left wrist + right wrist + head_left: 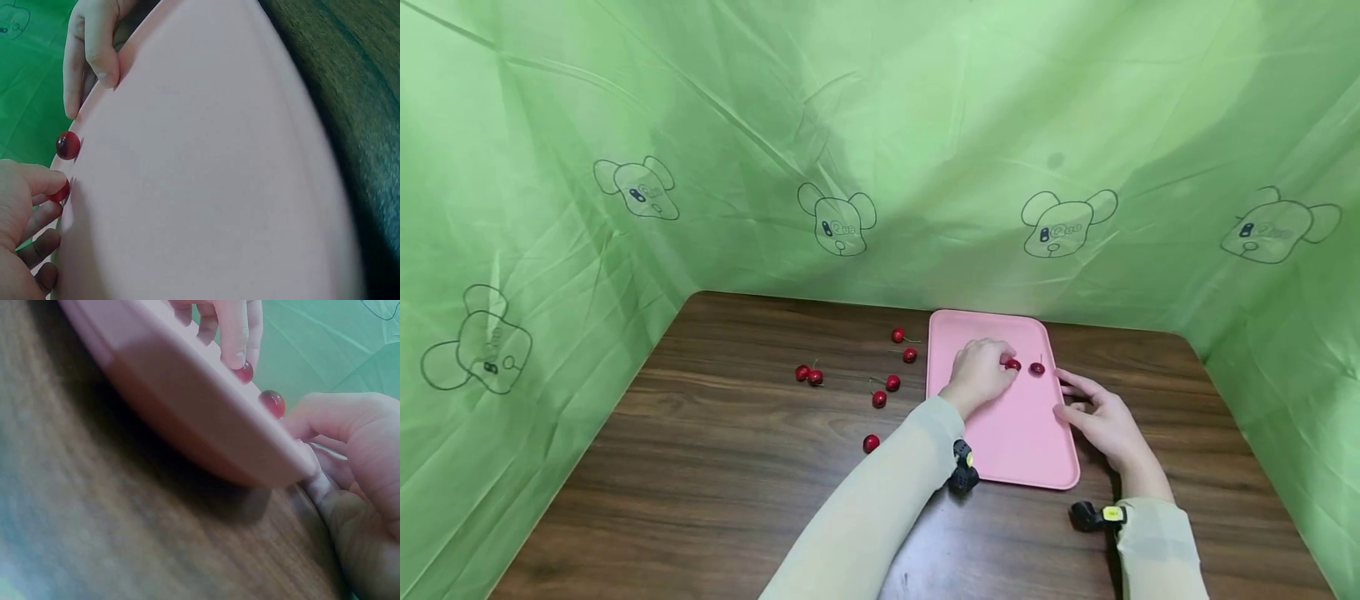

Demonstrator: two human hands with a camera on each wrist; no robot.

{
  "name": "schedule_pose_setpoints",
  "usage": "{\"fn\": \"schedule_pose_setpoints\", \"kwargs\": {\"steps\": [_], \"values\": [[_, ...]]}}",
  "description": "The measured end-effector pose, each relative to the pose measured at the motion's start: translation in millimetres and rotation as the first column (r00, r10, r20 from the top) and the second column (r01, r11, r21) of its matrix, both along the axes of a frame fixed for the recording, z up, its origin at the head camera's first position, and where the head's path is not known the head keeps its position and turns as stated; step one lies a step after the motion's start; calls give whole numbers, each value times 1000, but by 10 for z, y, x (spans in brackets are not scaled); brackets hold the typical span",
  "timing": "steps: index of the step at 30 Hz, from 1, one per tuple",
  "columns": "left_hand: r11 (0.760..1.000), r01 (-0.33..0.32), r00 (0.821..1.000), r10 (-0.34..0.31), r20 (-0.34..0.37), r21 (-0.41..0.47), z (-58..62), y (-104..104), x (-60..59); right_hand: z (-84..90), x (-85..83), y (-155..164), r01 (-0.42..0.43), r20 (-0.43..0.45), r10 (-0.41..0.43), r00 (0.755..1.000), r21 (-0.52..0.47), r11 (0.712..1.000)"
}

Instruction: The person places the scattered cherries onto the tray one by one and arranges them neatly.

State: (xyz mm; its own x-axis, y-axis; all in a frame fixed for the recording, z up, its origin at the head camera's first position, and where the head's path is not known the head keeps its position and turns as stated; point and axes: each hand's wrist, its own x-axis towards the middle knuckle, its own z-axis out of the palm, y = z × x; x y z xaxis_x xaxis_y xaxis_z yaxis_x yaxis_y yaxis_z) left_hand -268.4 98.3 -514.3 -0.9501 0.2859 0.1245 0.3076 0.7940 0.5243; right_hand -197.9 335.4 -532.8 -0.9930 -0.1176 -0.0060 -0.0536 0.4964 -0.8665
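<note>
While the right hand (1101,421) grips the right rim of the pink tray (1018,446), the left hand (981,372) pinches one cherry (1012,365).

Left: thumb and forefinger closed on that cherry, other fingers loosely bent; cherry is at the tray's right half, floor contact can't be told. Right: thumb on rim, fingers bent along its outer side. Second cherry (1037,368) sits on the tray between the hands. Seven loose cherries (871,443) lie on the wood table (722,483), left of the tray.

Left hand (981,372) partly hides one cherry (1013,366), stem unclear.
</note>
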Motion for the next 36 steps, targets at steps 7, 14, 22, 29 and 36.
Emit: {"fn": "schedule_pose_setpoints", "kwargs": {"steps": [7,14,22,29,36], "values": [[1000,-2,1000,2,16,29,41,-30,-2,-12,0,8,5,-9,-5,1000,-1,1000],[997,2,999,-6,52,73,105,-126,-27,-11,9,15,9,-2,-9,1000,13,1000],[995,3,999,-8,50,95,228,-330,-17,-28,-3,28,12,15,-12,1000,15,1000],[996,43,999,-46,24,83,444,-540,50,-26,11,30,13,15,-13,1000,16,1000],[991,78,997,-77,-13,108,606,-951,68,-7,3,-14,13,0,-13,1000,5,1000]]}}
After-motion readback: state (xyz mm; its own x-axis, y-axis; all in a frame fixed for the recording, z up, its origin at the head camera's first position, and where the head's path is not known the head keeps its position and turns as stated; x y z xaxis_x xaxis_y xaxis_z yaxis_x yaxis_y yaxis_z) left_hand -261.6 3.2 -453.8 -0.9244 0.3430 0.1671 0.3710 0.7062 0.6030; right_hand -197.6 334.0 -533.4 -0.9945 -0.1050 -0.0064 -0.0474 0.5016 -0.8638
